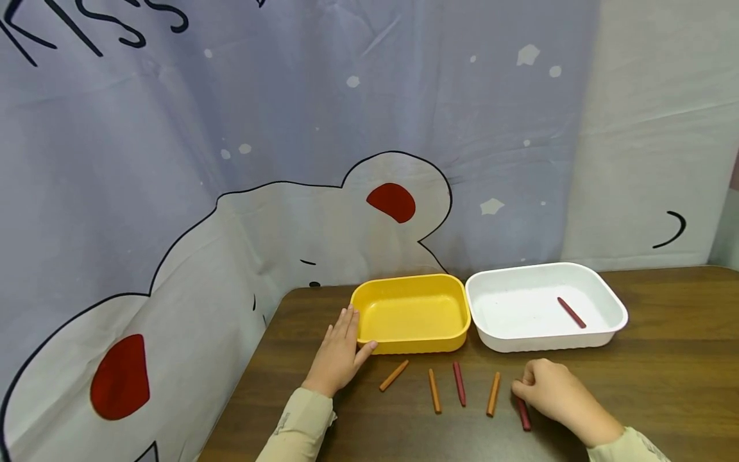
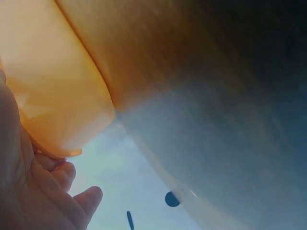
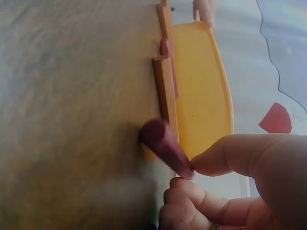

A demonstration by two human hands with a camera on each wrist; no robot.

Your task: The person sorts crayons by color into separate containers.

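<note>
My right hand (image 1: 557,394) pinches the far end of a dark red crayon (image 3: 165,146) between thumb and fingertip, low over the table. With fairly straight fingers, my left hand (image 1: 337,356) rests against the left side of a yellow tray (image 1: 412,314), its thumb at the front rim. To the left of the pinched crayon lie an orange crayon (image 1: 493,394), a dark red crayon (image 1: 458,384) and two more orange crayons, one upright in line (image 1: 435,391) and one slanted (image 1: 394,376). A white tray (image 1: 519,314) adjoins the yellow one and holds one dark red crayon (image 1: 571,312).
The brown wooden table (image 1: 681,340) extends to the right of the white tray. Behind its back edge hangs a printed cloth (image 1: 323,224) with bear shapes and stars. Both trays stand near that edge.
</note>
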